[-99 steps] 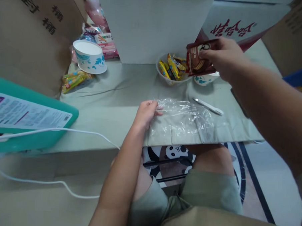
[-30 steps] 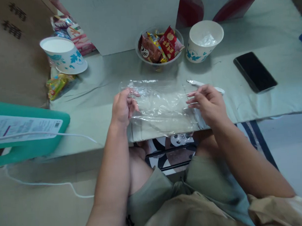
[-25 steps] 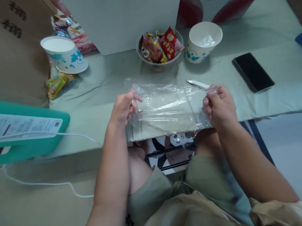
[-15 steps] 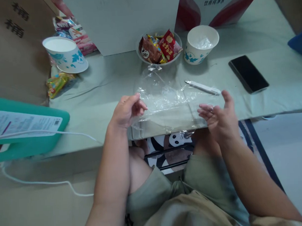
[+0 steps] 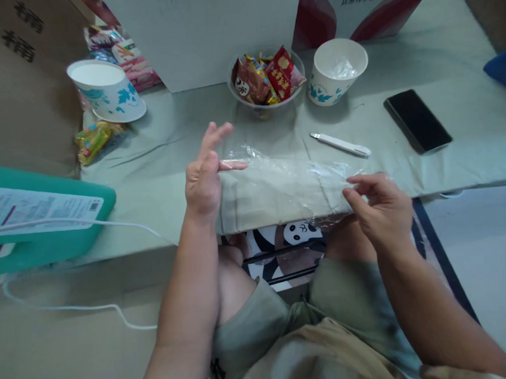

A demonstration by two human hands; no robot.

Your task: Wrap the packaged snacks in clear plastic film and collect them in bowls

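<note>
Briefly, head view only. Found bag [image 5: 286, 179], clear plastic, lying crumpled at near edge of table [image 5: 172, 159], between both hands. Found left hand [image 5: 203, 180] open wide, fingers [image 5: 214, 136] spread apart and raised, clamping nothing; noted one fingertip resting on bag's left end. Found right hand [image 5: 383, 209] with thumb and forefinger pressed together on bag's right end, pinching the film.

Noted white pen-like tool [image 5: 341, 145] just beyond bag, apart from it. Noted bowl [image 5: 233, 92] behind, filled with snack packets [image 5: 268, 74], red, brown and yellow; could not read their print at this size. Noted cup [image 5: 336, 74] upright just right of bowl, blue leaf pattern, crumpled film inside. Noted second cup [image 5: 106, 90] far left, inverted, same pattern, with yellow packet [image 5: 92, 142] just in front. Noted phone [image 5: 418, 121] at right, face up, screen dark.

Read "饮用纯净水" on red-and-white carton [image 5: 356, 9] at back. Read "桶" printed twice on cardboard box [image 5: 22, 82] at left. Noted green case [image 5: 50, 246] near left bearing white label [image 5: 36, 207] with purple heading and QR mark, text too small to read; white cable [image 5: 70, 222] across it. Noted panda mat [image 5: 299, 232] under table.
</note>
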